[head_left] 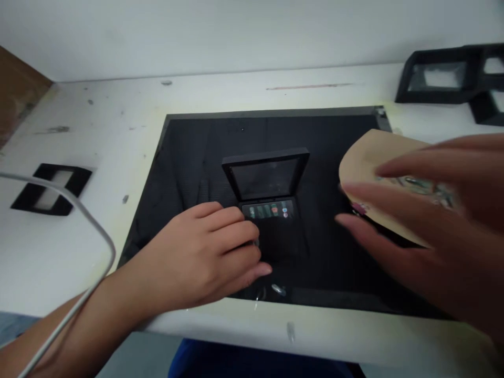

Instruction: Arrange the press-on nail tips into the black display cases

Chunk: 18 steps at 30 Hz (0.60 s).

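Note:
My left hand (220, 252) rests on a glossy black mat (315, 262) with its fingers curled and pressed together. What they hold, if anything, is hidden. Just beyond these fingers, a small black rectangular frame (268, 176) stands tilted on the mat. At its foot lies a strip of lit screen (271, 209) with small coloured icons; I cannot tell if it is a reflection. On the right, my right hand (425, 210), blurred, hovers with fingers apart over a tan, round-edged piece (370, 152). Small shiny bits (419, 184) lie on that piece, partly covered by the fingers.
A white cable (90, 215) loops across my left forearm. Black frame-like pieces lie on the white table: one at left (51, 189), others at back right (437, 76). A small shiny piece (279, 290) lies near the mat's front edge. A white wall (236, 37) rises behind.

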Each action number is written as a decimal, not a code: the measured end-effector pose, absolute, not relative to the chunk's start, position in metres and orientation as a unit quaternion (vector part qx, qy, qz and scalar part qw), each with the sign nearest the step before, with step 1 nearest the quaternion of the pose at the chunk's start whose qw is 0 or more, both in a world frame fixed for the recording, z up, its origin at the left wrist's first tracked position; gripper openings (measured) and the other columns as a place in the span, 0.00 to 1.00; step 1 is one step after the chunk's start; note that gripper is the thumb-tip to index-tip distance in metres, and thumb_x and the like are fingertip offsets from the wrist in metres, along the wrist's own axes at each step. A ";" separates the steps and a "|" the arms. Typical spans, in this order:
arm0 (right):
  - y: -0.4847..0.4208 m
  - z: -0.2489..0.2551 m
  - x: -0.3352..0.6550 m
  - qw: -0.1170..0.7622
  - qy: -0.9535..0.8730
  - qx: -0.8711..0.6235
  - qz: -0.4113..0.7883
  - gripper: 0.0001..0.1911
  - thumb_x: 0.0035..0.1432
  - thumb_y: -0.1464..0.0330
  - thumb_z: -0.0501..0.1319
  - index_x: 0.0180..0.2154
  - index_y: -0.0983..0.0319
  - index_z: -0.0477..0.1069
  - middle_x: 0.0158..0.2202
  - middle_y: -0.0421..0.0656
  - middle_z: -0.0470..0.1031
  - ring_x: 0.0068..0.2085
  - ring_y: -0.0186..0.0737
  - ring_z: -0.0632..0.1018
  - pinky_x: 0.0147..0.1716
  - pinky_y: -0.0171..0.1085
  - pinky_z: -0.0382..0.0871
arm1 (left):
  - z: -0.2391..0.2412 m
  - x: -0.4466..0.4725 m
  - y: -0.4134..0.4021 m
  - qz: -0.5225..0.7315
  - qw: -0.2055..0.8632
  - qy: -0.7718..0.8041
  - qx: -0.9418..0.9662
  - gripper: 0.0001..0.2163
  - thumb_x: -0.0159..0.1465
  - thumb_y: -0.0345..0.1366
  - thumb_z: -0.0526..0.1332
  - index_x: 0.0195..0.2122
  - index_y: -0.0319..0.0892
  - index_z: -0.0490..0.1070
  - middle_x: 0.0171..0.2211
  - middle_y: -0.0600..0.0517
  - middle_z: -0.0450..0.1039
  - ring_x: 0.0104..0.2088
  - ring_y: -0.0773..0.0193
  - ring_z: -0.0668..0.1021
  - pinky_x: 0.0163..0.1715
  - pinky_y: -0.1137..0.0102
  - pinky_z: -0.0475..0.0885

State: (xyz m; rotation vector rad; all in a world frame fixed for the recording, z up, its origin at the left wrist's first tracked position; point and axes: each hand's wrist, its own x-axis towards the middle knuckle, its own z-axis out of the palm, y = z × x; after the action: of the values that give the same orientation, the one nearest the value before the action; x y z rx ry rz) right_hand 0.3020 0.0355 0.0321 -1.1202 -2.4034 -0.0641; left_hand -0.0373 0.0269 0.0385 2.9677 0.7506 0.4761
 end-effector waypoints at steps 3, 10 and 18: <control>0.032 0.034 0.252 0.180 -0.941 -0.275 -0.075 0.15 0.71 0.76 0.58 0.53 0.62 0.79 0.64 0.54 0.77 0.71 0.64 0.70 0.60 0.57 0.71 | 0.037 -0.040 0.026 0.145 0.041 0.250 0.956 0.15 0.78 0.40 0.60 0.34 0.41 0.78 0.35 0.54 0.82 0.35 0.57 0.80 0.33 0.60 0.70; 0.043 0.020 0.221 0.120 -0.952 -0.273 -0.069 0.18 0.72 0.76 0.55 0.56 0.69 0.78 0.41 0.49 0.83 0.40 0.53 0.80 0.35 0.48 0.71 | 0.042 -0.047 0.025 0.128 0.060 0.255 0.957 0.18 0.78 0.43 0.58 0.31 0.44 0.74 0.32 0.54 0.79 0.32 0.58 0.77 0.31 0.60 0.68; 0.041 0.021 0.222 0.122 -0.950 -0.285 -0.045 0.15 0.73 0.76 0.55 0.44 0.66 0.82 0.40 0.49 0.82 0.39 0.51 0.79 0.34 0.48 0.69 | 0.040 -0.044 0.020 0.126 0.123 0.236 0.956 0.31 0.76 0.64 0.47 0.30 0.43 0.71 0.33 0.50 0.79 0.30 0.60 0.75 0.31 0.62 0.66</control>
State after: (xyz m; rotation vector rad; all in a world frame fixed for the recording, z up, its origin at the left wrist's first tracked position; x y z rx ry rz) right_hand 0.2224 0.0410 0.0209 -0.8309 -2.7716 -0.1324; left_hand -0.0439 0.0201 0.0403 2.7885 0.6896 0.3679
